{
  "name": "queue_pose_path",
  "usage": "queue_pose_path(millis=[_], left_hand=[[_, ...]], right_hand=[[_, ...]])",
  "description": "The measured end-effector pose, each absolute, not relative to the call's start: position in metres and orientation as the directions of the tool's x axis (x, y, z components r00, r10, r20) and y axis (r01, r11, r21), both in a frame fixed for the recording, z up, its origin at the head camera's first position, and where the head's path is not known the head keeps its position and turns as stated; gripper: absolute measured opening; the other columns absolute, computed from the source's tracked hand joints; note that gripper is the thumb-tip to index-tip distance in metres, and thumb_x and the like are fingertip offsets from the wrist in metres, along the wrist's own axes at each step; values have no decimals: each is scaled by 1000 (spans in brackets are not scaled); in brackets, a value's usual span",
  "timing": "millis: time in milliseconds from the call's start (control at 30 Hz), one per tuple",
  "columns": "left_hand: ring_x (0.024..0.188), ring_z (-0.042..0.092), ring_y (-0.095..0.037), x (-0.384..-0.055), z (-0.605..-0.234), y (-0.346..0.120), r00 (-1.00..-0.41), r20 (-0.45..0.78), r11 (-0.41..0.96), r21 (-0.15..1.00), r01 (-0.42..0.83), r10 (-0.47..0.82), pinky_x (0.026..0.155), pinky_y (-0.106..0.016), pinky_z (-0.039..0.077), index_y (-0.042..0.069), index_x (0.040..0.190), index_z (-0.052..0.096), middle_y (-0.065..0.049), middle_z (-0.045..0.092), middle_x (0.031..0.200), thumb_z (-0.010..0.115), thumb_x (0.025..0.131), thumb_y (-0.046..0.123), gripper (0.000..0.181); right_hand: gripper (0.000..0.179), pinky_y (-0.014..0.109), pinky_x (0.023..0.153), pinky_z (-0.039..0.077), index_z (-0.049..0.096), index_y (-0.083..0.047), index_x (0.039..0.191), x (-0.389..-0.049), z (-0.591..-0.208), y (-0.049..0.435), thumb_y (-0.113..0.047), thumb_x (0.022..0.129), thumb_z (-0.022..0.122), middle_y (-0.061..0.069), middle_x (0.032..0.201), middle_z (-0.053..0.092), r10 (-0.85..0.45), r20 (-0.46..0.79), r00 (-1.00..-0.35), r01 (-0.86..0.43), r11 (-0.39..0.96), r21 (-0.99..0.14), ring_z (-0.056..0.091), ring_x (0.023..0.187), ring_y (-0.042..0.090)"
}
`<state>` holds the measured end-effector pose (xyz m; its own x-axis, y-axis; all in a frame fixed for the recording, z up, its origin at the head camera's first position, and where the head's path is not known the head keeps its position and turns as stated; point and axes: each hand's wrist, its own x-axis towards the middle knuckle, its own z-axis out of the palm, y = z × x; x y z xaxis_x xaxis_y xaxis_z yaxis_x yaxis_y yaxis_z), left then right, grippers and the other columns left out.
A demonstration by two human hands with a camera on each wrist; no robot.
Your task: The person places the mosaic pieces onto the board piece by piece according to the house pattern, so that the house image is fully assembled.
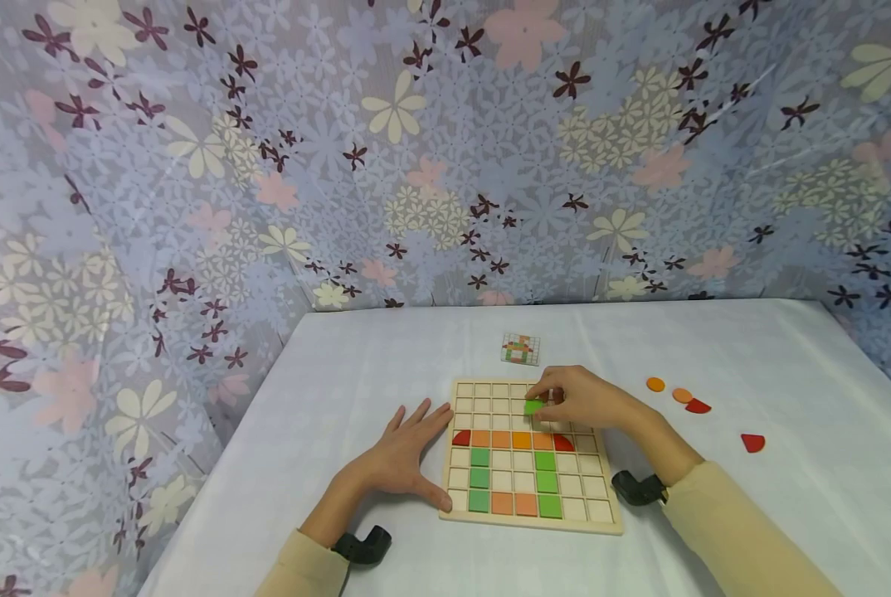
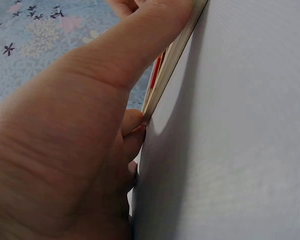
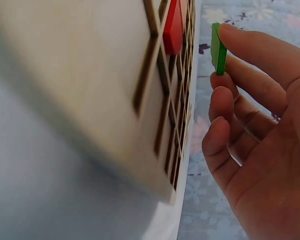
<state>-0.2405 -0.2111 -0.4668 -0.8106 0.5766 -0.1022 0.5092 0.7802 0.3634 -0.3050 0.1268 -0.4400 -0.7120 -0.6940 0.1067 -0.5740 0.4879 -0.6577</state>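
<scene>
A wooden grid board (image 1: 528, 521) lies on the white cloth. My left hand (image 1: 401, 454) spreads its fingers along the board's left edge, thumb at the near left corner; the left wrist view shows the thumb (image 2: 115, 50) against the rim. Between thumb and fingertips, my right hand (image 1: 586, 398) pinches a green square tile (image 1: 533, 407) above the board's upper part. In the right wrist view that green tile (image 3: 218, 50) stands apart from the grid. One row holds orange tiles (image 1: 521, 440) with red quarter-round tiles (image 1: 462, 438) at its ends. Below are green columns (image 1: 546, 481) and salmon tiles (image 1: 502, 503).
Behind the board lies a small pattern card (image 1: 520, 349). To the right are orange discs (image 1: 655, 385) and red quarter-round pieces (image 1: 753, 443). A floral curtain (image 1: 445, 166) hangs behind the table (image 1: 386, 348).
</scene>
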Motion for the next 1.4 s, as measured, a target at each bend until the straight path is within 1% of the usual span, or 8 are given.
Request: queue_pose_path(millis=[167,400,533,733,900,1100,1333,1400], left_hand=[[146,-1,-21,-241,-467,-210,-812,-100,782,362,508,574,114,-51,-4,22,156,17,8,12,160,69,51,84,132],[146,-2,-21,-241,-467,-210,-812,-111,787,354,506,573,114,-50,-4,22,156,17,9,11,159,67,51,85,133],[146,-1,-21,-241,-468,-211,-811,-98,783,348,515,576,114,-51,-4,22,156,16,8,12,160,66,51,86,132],[146,-2,-21,-241,-470,-211,-811,-96,783,347,516,576,114,-51,-4,23,156,16,8,12,160,65,51,87,132],[146,-1,-21,-241,-471,-211,-811,-89,781,348,519,578,114,-52,-3,22,156,17,7,13,160,66,52,86,131],[146,0,-22,-240,-471,-211,-808,-84,778,345,526,583,114,-52,-2,22,155,18,6,14,160,67,52,85,130],[146,0,-22,-239,-468,-209,-808,-89,778,347,523,583,114,-52,-3,22,155,18,7,13,159,68,52,84,130],[146,0,-22,-239,-467,-209,-810,-90,780,346,521,580,114,-52,-3,22,155,18,8,13,159,68,52,84,130]], right_hand=[[30,30,69,50,71,-9,113,-309,-442,121,-23,86,74,-4,93,61,-708,97,-700,-577,480,-661,55,78,15],[28,28,70,51,72,-13,110,-309,-445,117,-25,85,75,-5,93,62,-709,67,-702,-567,500,-655,56,78,12],[27,29,70,52,72,-12,110,-307,-446,113,-23,85,76,-1,93,62,-723,68,-687,-573,482,-663,58,78,12],[25,31,70,51,72,-15,110,-303,-447,109,-22,86,74,-2,93,61,-729,46,-683,-564,487,-667,57,79,12],[28,32,72,50,72,-17,110,-301,-448,105,-26,84,76,-3,94,61,-728,21,-686,-554,503,-663,56,82,13],[29,32,71,50,72,-17,111,-300,-446,105,-27,84,76,-2,93,60,-730,10,-683,-554,509,-659,56,81,14],[28,33,68,50,70,-15,115,-302,-439,116,-25,88,72,-2,93,60,-683,31,-730,-515,520,-682,55,79,16],[29,33,66,49,69,-13,116,-302,-437,122,-25,90,70,-3,93,60,-678,47,-734,-522,518,-678,54,78,17]])
